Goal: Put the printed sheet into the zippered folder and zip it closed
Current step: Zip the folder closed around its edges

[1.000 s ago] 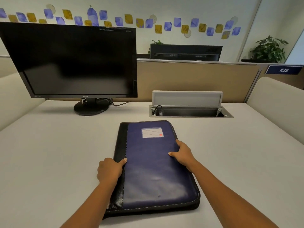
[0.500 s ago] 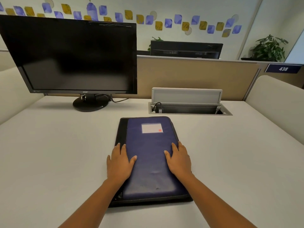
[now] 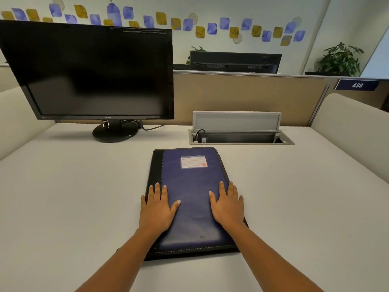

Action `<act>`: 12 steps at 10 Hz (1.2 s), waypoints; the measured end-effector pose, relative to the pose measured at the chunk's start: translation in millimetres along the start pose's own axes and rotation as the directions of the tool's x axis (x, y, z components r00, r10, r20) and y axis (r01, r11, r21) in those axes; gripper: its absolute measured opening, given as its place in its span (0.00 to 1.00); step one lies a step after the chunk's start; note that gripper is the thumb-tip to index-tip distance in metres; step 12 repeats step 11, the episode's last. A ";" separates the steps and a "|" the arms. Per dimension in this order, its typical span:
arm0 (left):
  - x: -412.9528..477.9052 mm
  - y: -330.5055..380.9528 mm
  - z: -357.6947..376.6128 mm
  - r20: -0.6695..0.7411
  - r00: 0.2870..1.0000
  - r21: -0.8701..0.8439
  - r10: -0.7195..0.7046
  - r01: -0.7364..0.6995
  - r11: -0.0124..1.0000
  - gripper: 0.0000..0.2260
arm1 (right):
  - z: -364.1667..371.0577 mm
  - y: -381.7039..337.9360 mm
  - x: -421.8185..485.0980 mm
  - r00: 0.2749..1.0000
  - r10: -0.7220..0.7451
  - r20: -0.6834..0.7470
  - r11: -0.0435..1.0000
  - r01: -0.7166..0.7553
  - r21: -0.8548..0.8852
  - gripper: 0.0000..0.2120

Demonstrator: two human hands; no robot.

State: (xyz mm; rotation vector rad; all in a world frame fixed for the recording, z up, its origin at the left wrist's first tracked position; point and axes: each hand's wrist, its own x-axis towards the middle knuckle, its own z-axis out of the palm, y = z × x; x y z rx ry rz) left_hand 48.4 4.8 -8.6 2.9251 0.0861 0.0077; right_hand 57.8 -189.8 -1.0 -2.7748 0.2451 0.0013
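Note:
A dark blue zippered folder (image 3: pixel 190 186) with a black spine strip and a small label pocket lies flat and closed on the pale desk in front of me. My left hand (image 3: pixel 156 209) rests palm down on its left side, across the spine seam, fingers spread. My right hand (image 3: pixel 228 207) lies palm down on its right side, fingers spread, reaching the right edge. Neither hand grips anything. No printed sheet is in sight.
A black monitor (image 3: pixel 90 70) on a round stand is at the back left. An open cable box (image 3: pixel 240 138) with a raised lid is sunk into the desk (image 3: pixel 63 197) behind the folder. Tan partitions and padded side panels fence the desk.
Both hands went from holding the folder's side edges to lying flat on its cover. The folder has slid a little farther from me.

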 end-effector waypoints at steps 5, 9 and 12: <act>-14.8 10.8 -4.6 0.032 0.995 -0.016 0.097 -0.096 0.995 0.30 | 0.3 -25.2 -29.5 0.975 -0.193 0.106 0.977 0.201 -0.066 0.28; -32.6 13.0 -6.8 0.054 0.992 -0.027 0.115 -0.114 0.993 0.27 | 4.2 -38.0 -48.3 0.953 -0.262 0.154 0.954 0.280 -0.111 0.25; -35.4 12.6 -7.8 0.067 0.992 -0.045 0.111 -0.108 0.993 0.28 | 2.9 -37.3 -50.9 0.957 -0.255 0.141 0.960 0.268 -0.083 0.25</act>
